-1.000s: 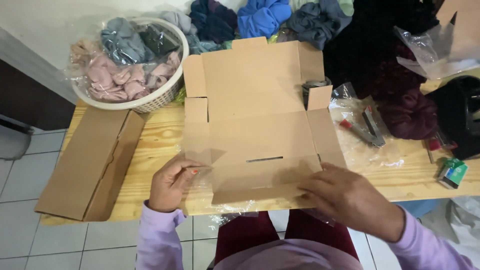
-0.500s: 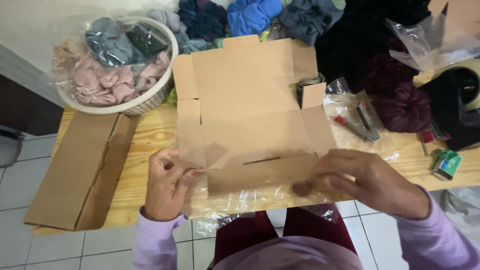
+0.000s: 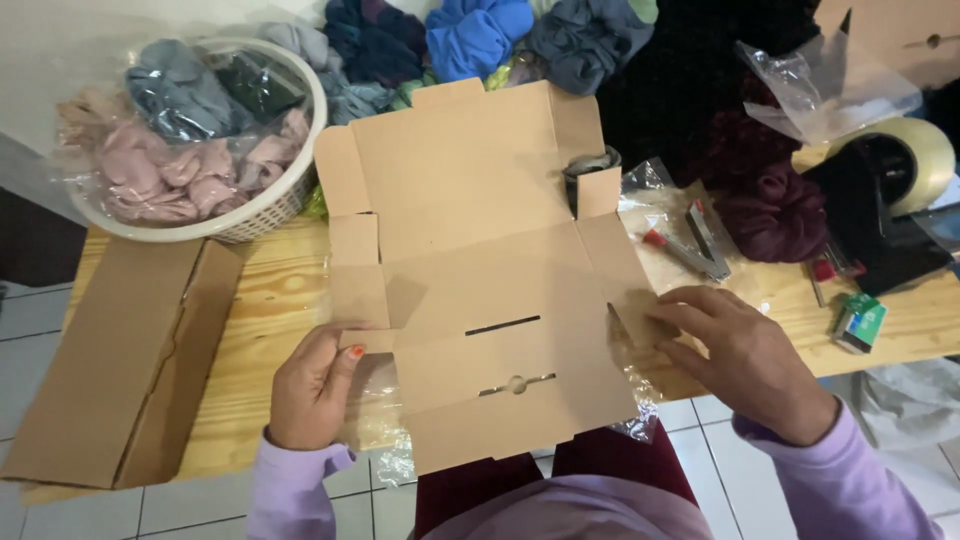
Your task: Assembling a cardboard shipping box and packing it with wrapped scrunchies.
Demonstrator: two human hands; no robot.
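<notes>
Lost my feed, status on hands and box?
Left hand pinching left flap; right hand pressing right flap. Cardboard box flat, unfolded. Plastic bag underneath.

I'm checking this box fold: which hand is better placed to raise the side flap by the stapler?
Probably the right hand: its fingers already rest on that edge of the cardboard box, nearest the stapler. The left hand grips the opposite flap.

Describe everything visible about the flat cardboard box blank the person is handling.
The cardboard box blank is plain brown corrugated board, unfolded and lying mostly flat on the wooden table, with side flaps, creases and two slots near its front edge. The left hand grips its left flap; the right hand presses its right flap.
</notes>
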